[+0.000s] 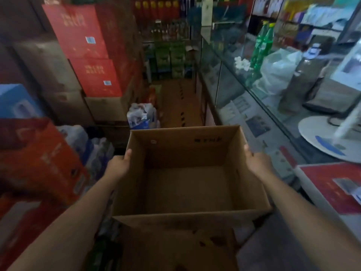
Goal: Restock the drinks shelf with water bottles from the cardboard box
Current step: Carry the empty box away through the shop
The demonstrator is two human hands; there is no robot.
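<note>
**In the shop aisle: one open box between two hands**

In the head view, one cardboard box point(187, 173) sits open-topped between two hands, held up over the aisle floor, its visible inside bare. The left hand point(118, 165) grasps its left wall, thumb at the rim; the right hand point(257, 163) grasps its right wall. Two green bottles point(261, 45) stand on the glass counter point(244, 90) at right. Two red cartons point(88, 53) are stacked at left.
</note>
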